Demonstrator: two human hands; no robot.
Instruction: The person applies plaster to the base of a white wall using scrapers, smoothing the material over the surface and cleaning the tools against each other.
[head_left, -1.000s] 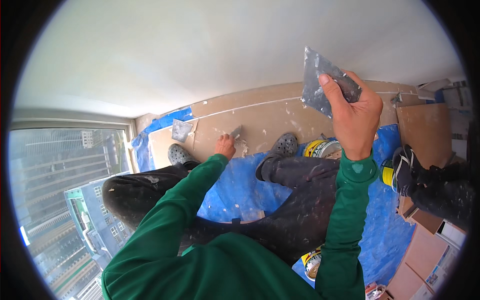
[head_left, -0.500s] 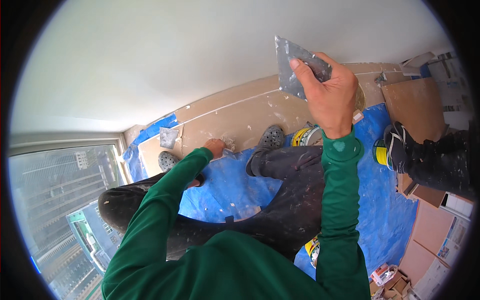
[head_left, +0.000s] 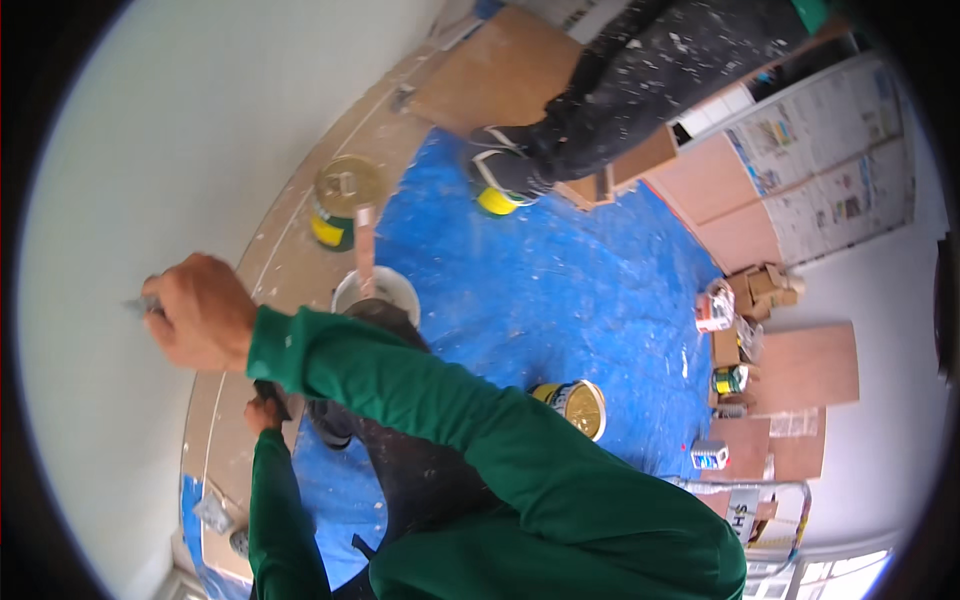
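My right hand [head_left: 205,312], raised against the white wall at the left, is closed on a putty knife [head_left: 142,304]. Only a blurred grey bit of its blade shows past the fingers. Lower down, my left hand [head_left: 264,414] is over the brown floor covering by the wall, fingers bent around a dark flat thing [head_left: 272,398] that I cannot make out. A loose grey scraper blade [head_left: 213,513] lies on the brown covering near my shoe. Beside my right forearm stands a white bucket [head_left: 402,288], with a wooden strip [head_left: 366,250] lying over its rim.
A lidded can [head_left: 347,190] stands near the wall; an open can [head_left: 582,408] is on the blue sheet [head_left: 600,280]. Another person's shoe [head_left: 510,165] is by a yellow can [head_left: 497,202]. Boxes [head_left: 765,290], boards [head_left: 805,368] and a jug [head_left: 710,455] line the right side.
My view has swung right. My right hand, with the putty knife, has moved onto the wall and turned so that the blade is nearly edge-on. My left hand stays low by the floor.
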